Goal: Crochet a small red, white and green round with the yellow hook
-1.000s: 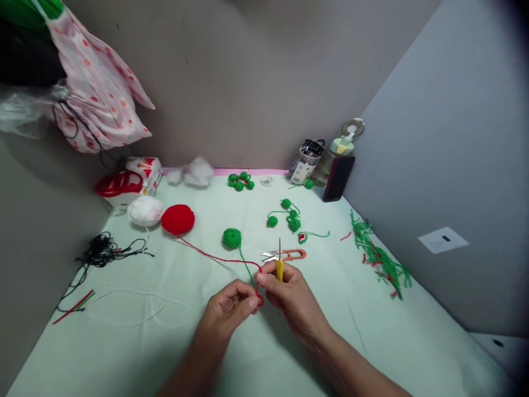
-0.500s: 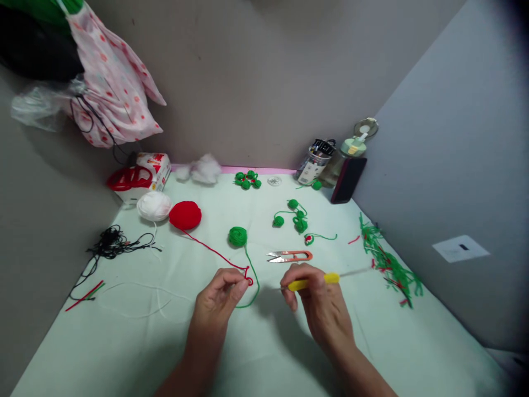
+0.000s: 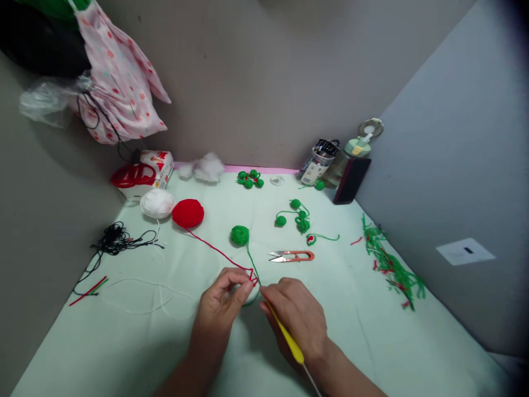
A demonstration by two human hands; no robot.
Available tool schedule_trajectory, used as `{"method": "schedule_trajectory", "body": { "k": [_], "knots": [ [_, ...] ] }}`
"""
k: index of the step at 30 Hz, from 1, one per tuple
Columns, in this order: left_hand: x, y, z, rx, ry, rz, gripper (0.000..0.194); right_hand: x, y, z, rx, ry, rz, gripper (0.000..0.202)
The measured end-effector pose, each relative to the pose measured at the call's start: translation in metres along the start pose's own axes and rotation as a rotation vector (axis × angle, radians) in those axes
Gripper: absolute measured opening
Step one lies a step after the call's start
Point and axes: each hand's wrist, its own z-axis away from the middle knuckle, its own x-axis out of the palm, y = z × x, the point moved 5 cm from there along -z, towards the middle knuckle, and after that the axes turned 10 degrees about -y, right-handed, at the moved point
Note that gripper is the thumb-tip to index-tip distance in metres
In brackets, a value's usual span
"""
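Observation:
My left hand [image 3: 223, 300] pinches a small loop of red yarn [image 3: 253, 277] between thumb and fingertips. A strand runs from it back to the red yarn ball [image 3: 188, 213]. Closed around a crochet hook with a yellow handle [image 3: 289, 339], my right hand [image 3: 295, 311] is close beside the left. The hook's tip end lies near the red loop; whether it is through the loop I cannot tell. Beyond the hands sits a green yarn ball [image 3: 239, 235], its strand passing behind the fingers. Thread snips [image 3: 291, 256] with an orange handle lie just past my right hand.
Several small green crocheted balls [image 3: 303, 225] lie past the snips. Green and red yarn scraps [image 3: 390, 262] are heaped at right, black cord [image 3: 115, 240] at left. A phone [image 3: 352, 181], a bottle [image 3: 357, 148] and a pen cup [image 3: 316, 162] stand at the back right.
My right hand has moved left, up to the red loop, and turned the hook so its handle points down toward me. My left hand still pinches the yarn. The view has shifted slightly.

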Motion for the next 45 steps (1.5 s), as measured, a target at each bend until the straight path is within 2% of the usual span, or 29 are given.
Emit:
{"method": "schedule_trajectory", "body": {
  "k": [4, 8, 12, 17, 20, 22, 24, 31, 34, 37, 40, 43, 45],
  "knots": [
    [0.005, -0.003, -0.001, -0.046, -0.071, 0.097, 0.019, -0.002, -0.003, -0.002, -0.051, -0.043, 0.098, 0.027],
    [0.006, -0.005, 0.001, -0.089, -0.100, 0.140, 0.019, -0.008, -0.001, -0.006, 0.022, 0.027, -0.069, 0.025],
    [0.005, -0.004, 0.002, -0.106, -0.099, 0.145, 0.017, -0.005, 0.014, -0.006, 0.291, 0.036, -0.436, 0.018],
    [0.009, -0.003, 0.002, -0.109, -0.154, 0.171, 0.020, 0.009, 0.044, 0.007, 0.759, 0.118, -0.973, 0.031],
    [0.013, -0.001, 0.002, -0.134, -0.213, 0.246, 0.020, 0.021, 0.049, 0.009, 0.892, 0.086, -1.278, 0.035],
    [0.015, 0.000, 0.002, -0.137, -0.244, 0.271, 0.019, 0.025, 0.047, 0.007, 0.899, 0.046, -1.410, 0.035],
    [0.016, 0.002, 0.002, -0.121, -0.246, 0.256, 0.018, 0.027, 0.044, 0.006, 0.876, 0.023, -1.448, 0.032],
    [0.022, 0.004, 0.002, -0.055, -0.251, 0.122, 0.020, 0.020, 0.040, 0.008, 0.714, 0.060, -1.212, 0.021],
    [0.021, 0.001, 0.001, -0.055, -0.299, 0.128, 0.029, 0.020, 0.040, 0.009, 0.729, 0.066, -1.220, 0.021],
    [0.011, 0.002, 0.000, -0.053, -0.245, 0.141, 0.040, 0.016, 0.040, 0.008, 0.749, 0.105, -1.211, 0.025],
    [0.005, 0.009, 0.000, -0.053, -0.175, 0.282, 0.037, 0.012, 0.039, 0.005, 0.706, 0.125, -1.212, 0.027],
    [0.011, 0.021, 0.000, -0.052, -0.205, 0.486, 0.029, 0.008, 0.037, 0.002, 0.644, 0.136, -1.244, 0.024],
    [0.015, 0.029, -0.001, -0.037, -0.181, 0.599, 0.024, 0.006, 0.035, 0.000, 0.597, 0.131, -1.254, 0.023]
  ]
}}
